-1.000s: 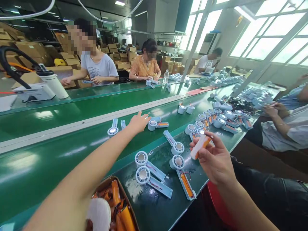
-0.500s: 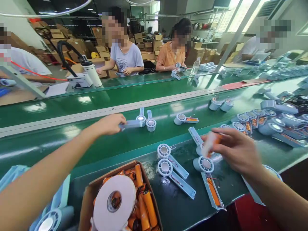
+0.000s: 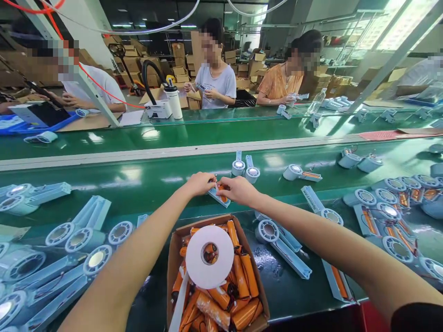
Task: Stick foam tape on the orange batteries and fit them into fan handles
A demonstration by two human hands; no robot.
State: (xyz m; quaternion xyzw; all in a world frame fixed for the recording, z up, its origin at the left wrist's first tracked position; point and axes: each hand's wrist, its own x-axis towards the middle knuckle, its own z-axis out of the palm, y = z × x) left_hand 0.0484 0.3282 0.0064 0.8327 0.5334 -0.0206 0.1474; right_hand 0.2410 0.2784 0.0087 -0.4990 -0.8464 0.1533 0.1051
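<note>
My left hand (image 3: 200, 184) is closed on a light blue handheld fan housing (image 3: 215, 197), whose handle points towards me; its head is hidden behind the fingers. Pinched in my right hand (image 3: 240, 190) is an orange battery (image 3: 223, 198), at the open handle of that housing. The two hands meet over the green belt, fingertips almost touching. Just below them, an open cardboard box (image 3: 170, 276) holds several orange batteries (image 3: 240, 276), with a white roll of tape (image 3: 194, 263) lying on top.
Several fan housings (image 3: 86, 237) lie at left, and more with batteries (image 3: 387, 212) are massed at right. Two small-looking housings (image 3: 252, 173) stand on the belt (image 3: 166, 184) beyond my hands. Co-workers (image 3: 216, 83) sit across the line. A slanted metal post (image 3: 384, 60) rises at right.
My hands have come together: the left with the fan housing, the right moving left with the battery. The view has swung left, bringing more housings into sight.
</note>
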